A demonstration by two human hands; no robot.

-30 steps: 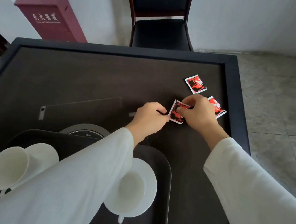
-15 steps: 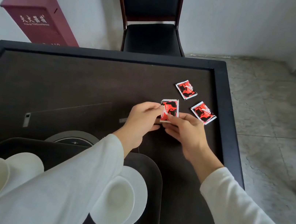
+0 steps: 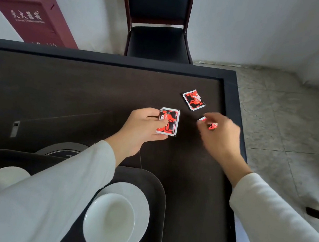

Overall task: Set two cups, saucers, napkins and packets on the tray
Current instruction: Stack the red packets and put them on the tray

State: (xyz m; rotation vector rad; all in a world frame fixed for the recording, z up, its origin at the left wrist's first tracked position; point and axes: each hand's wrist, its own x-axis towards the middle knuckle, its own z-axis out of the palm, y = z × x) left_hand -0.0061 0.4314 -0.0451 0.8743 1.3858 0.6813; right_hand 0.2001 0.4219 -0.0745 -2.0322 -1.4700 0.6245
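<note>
The left hand [image 3: 143,126] pinches one red-and-black foil packet [image 3: 168,121] by its near-left edge, raised just above the dark worktop [image 3: 76,91]. The right hand [image 3: 221,136], blurred, curls over a second packet [image 3: 209,124] lying at the worktop's right side; whether that grip has closed on it cannot be told. A third packet [image 3: 193,100] lies free just beyond, nearer the right hand. The black plastic tray [image 3: 161,193], carrying a white cup [image 3: 109,223] on its saucer [image 3: 140,201], sits toward the person, below the left forearm.

Dark table [image 3: 76,91] carries tray [image 3: 161,193] and loose packet [image 3: 193,100].
</note>
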